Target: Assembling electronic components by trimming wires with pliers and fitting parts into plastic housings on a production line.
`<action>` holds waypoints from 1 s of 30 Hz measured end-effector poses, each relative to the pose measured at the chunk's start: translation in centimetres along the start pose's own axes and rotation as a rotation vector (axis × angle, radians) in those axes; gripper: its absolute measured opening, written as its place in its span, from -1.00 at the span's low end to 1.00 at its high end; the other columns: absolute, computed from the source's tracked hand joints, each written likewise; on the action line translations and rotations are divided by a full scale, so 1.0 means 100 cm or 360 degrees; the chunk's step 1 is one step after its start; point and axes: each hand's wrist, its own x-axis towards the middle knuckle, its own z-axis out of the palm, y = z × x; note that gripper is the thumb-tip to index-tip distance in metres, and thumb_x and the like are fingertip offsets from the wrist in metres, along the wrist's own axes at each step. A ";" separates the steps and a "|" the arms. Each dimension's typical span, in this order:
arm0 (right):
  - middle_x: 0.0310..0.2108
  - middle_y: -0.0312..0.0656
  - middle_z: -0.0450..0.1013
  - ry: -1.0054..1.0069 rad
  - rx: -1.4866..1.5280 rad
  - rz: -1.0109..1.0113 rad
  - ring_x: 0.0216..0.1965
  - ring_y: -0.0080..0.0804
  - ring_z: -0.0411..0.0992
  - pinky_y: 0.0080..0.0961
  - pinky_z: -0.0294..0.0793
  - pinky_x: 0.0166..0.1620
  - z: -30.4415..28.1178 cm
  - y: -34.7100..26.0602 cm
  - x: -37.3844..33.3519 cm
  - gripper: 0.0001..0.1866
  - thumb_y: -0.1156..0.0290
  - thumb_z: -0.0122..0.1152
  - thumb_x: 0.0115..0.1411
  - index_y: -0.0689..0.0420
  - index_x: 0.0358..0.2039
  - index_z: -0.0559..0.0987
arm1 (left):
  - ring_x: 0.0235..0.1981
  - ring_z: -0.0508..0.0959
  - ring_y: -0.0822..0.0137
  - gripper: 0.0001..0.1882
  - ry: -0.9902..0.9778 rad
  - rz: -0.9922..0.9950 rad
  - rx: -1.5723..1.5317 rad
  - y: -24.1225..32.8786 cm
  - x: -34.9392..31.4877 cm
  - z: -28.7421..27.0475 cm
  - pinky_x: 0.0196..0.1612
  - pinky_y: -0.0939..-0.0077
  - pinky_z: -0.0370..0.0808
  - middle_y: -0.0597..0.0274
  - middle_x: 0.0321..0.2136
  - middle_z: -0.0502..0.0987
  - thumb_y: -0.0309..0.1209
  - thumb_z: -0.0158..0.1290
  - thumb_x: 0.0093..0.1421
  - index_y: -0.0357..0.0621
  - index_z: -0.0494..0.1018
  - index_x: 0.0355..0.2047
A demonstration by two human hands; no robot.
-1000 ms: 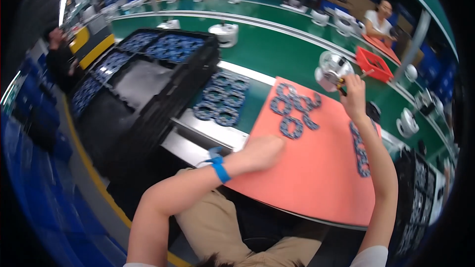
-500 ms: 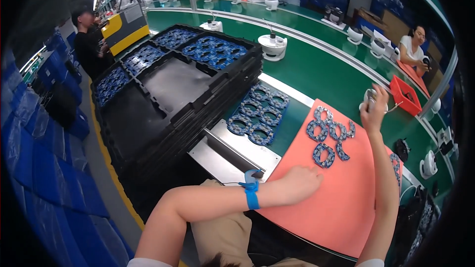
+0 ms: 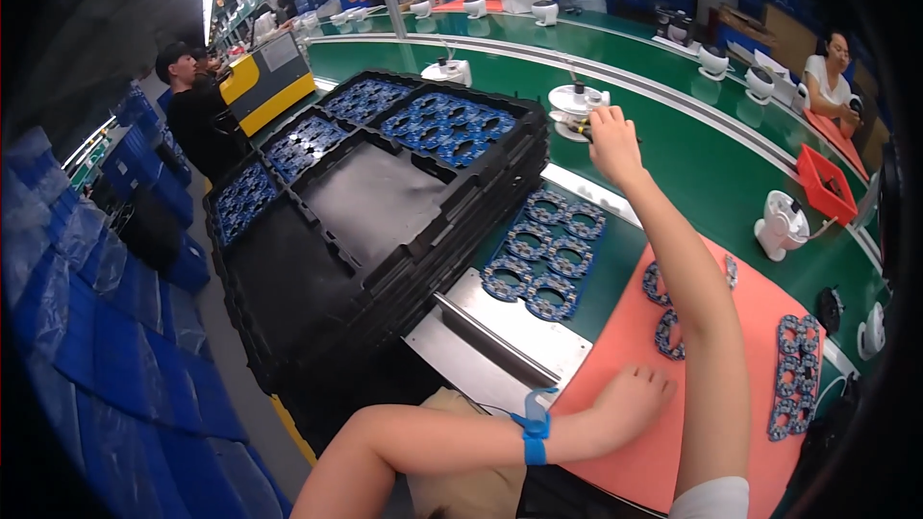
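Observation:
My right hand (image 3: 613, 146) reaches over the green belt, its fingers closed beside a round white device (image 3: 575, 100). A small yellow and dark piece (image 3: 581, 131) shows at the fingers; its kind is unclear. My left hand (image 3: 633, 408), with a blue band (image 3: 535, 437) on its wrist, rests on the pink mat (image 3: 601, 461), fingers loosely bent, slightly apart, with nothing visible in them. Ring-shaped blue circuit boards (image 3: 670, 336) lie just beyond it, partly hidden by my right forearm. A panel of joined ring boards (image 3: 794, 380) lies at the mat's right edge.
Stacked black trays (image 3: 385, 259) with blue boards stand at left. Another board panel (image 3: 529, 240) lies beside them, near a metal bracket (image 3: 495, 327). A white device (image 3: 784, 226) and red bin (image 3: 825, 185) stand at right. Co-workers (image 3: 835, 86) are around the belt.
My right hand has moved left from the white device at right, which now stands on the belt, to the round white device. The view has shifted; my left hand stays on the mat.

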 end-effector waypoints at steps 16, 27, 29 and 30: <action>-0.22 -0.16 0.40 0.0339 0.0136 -0.0049 -0.11 -0.13 0.30 -0.26 0.29 -0.12 -0.041 0.037 -0.049 -0.59 0.62 0.24 -0.11 0.14 -0.18 0.42 | -0.42 0.57 0.20 -0.75 -0.0070 0.0071 -0.0234 -0.006 0.007 -0.002 -0.39 0.35 0.48 0.12 -0.43 0.53 -0.43 -0.03 0.07 -0.23 0.42 -0.22; -0.35 -0.25 0.43 0.0108 0.0151 -0.0373 -0.31 -0.21 0.32 -0.31 0.28 -0.26 -0.268 0.032 -0.267 -0.58 0.58 0.32 -0.28 0.11 -0.30 0.50 | -0.38 0.56 -0.06 -0.68 0.0067 -0.0018 -0.0545 -0.037 0.020 -0.019 -0.36 0.11 0.51 -0.07 -0.43 0.51 -0.57 -0.06 0.02 -0.27 0.41 -0.15; -0.38 -0.26 0.44 0.0022 0.0151 -0.0352 -0.35 -0.24 0.32 -0.31 0.27 -0.29 -0.294 0.025 -0.304 -0.62 0.50 0.33 -0.27 0.11 -0.32 0.52 | -0.31 0.57 -0.04 -0.76 -0.0088 -0.0089 -0.0733 -0.038 0.027 -0.025 -0.29 0.10 0.49 -0.10 -0.43 0.55 -0.57 -0.04 0.06 -0.26 0.44 -0.21; -0.37 -0.27 0.45 -0.0016 0.0159 -0.0356 -0.35 -0.25 0.32 -0.31 0.27 -0.29 -0.303 0.020 -0.318 -0.63 0.49 0.32 -0.25 0.11 -0.32 0.52 | -0.29 0.57 -0.04 -0.78 -0.0093 -0.0090 -0.0842 -0.043 0.026 -0.024 -0.27 0.11 0.48 -0.10 -0.43 0.56 -0.55 -0.02 0.08 -0.27 0.44 -0.23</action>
